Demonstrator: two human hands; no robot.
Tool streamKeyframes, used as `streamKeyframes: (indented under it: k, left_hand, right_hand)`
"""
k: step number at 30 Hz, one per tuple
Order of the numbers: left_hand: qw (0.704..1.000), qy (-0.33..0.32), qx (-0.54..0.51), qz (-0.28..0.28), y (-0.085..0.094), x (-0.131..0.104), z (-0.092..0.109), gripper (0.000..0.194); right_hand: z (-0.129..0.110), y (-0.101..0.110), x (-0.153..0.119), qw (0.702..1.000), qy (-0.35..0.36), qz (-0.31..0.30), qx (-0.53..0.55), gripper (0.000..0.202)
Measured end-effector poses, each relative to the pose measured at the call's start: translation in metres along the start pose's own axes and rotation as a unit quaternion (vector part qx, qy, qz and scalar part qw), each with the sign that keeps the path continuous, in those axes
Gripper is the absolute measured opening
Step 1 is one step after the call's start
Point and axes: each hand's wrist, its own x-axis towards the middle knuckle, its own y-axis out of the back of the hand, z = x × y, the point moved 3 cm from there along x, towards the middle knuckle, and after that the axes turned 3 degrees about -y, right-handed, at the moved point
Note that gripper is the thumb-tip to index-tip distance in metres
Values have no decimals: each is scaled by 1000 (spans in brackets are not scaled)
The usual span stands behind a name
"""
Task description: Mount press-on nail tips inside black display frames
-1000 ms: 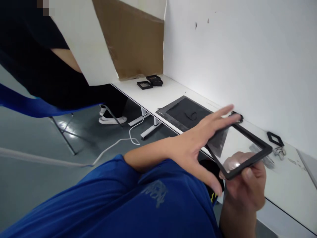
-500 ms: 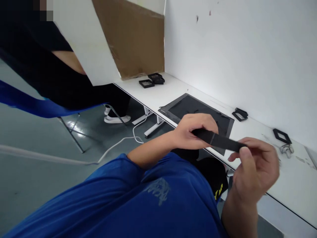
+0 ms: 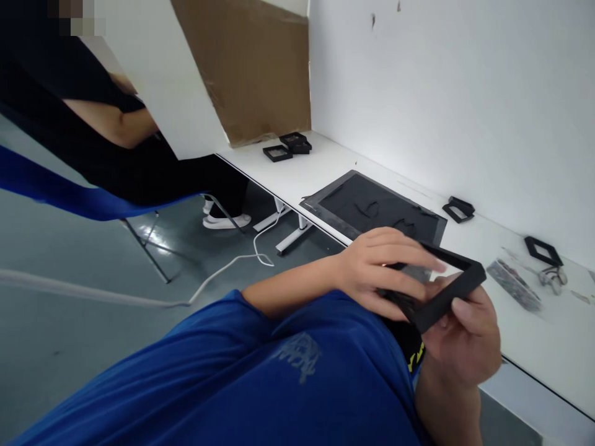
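Pinching the tilted frame by the near edge of the table, the right hand has thumb and fingers closed on it; the left hand lies across, fingers slightly spread, its grip impossible to tell

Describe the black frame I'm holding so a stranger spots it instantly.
Find the white table by the wall. At its near edge, the right hand grips a windowed black frame, the left hand spread across it. Other black frames lie on the table; only this one is held.
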Motion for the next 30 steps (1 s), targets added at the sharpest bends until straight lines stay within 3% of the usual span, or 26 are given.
streamKeyframes:
  k: [3, 6, 7, 14, 19, 24, 28, 30]
  left_hand:
    - [978, 158, -110, -81, 1, 11, -1, 101]
    - [920, 245, -239, -189, -6, 22, 2, 116]
    - [907, 258, -267, -199, -9, 25, 3, 117]
    - [890, 281, -291, -212, -11, 33, 3, 104]
    - [909, 250, -262, -206, -10, 29, 3, 97]
    - [920, 239, -234, -205, -14, 23, 2, 100]
    - [887, 277, -275, -245, -13, 19, -4, 105]
    - [869, 297, -318, -236, -9, 16, -7, 109]
  right_hand:
    - [0, 0, 0, 999, -9, -27, 24, 26]
    - [-1, -1, -6, 998, -20, -46, 30, 27]
    - [-2, -1, -9, 998, -23, -46, 27, 28]
    - [0, 12, -19, 997, -43, -50, -34, 22]
    - [3, 20, -14, 992, -66, -93, -57, 26]
    - [7, 22, -16, 993, -68, -77, -64, 21]
    - [14, 18, -22, 997, -39, -60, -36, 18]
    - [15, 16, -22, 998, -27, -54, -12, 15]
